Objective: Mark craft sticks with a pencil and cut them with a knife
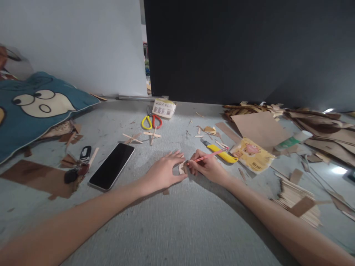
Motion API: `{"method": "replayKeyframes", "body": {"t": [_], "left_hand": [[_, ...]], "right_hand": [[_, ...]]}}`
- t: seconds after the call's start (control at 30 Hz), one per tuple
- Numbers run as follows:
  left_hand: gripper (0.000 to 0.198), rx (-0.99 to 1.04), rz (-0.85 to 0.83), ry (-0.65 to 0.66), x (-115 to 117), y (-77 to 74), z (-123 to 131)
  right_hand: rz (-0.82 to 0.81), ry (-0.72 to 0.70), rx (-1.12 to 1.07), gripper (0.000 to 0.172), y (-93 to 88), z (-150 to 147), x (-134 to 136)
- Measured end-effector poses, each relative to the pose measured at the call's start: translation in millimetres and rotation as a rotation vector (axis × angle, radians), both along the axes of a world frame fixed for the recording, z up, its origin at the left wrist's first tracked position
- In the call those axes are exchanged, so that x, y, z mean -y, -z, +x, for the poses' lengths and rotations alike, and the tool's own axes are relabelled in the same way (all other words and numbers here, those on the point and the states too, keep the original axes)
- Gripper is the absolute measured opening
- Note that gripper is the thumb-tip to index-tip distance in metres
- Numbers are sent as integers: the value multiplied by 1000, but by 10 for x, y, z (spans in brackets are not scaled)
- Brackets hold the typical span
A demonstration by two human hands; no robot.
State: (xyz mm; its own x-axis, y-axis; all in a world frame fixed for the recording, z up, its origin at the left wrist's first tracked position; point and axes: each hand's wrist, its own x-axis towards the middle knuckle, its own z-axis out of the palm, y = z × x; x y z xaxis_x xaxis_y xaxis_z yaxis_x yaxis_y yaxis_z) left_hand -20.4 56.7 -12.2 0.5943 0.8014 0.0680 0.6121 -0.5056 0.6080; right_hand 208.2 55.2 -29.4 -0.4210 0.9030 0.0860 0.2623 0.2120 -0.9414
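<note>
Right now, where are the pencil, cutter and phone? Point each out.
Pencil (215, 153): head view, on its pink shaft.
Cutter (229, 158): head view, on its yellow handle.
Phone (112, 166): head view, on its dark screen.

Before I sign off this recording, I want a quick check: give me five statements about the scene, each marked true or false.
1. The phone has a dark screen. True.
2. The right hand holds a slim pink tool. True.
3. The left hand is holding the phone. False: its thumb and fingers lie around a small light-brown piece.
4. Both handles of the scissors are green. False: one is yellow, the other red.
5. The yellow cutter lies beside the yellow packet. True.
</note>
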Motion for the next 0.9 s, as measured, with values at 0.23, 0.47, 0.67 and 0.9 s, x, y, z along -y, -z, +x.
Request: {"method": "replayKeyframes", "body": {"t": [0.23,0.47,0.67,0.9], "left_hand": [[55,-3,-5,-3,10,-28,13],[58,-18,-13,-12,6,-15,-4],[58,-4,-4,-13,19,-29,-4],[57,7,-13,-18,22,-37,0]], "right_hand": [[-4,-6,-30,47,-9,-1,5],[1,-14,-29,47,-17,-7,4],[-15,2,-45,48,0,-14,-2],[-10,10,-21,50,-10,-15,5]]}}
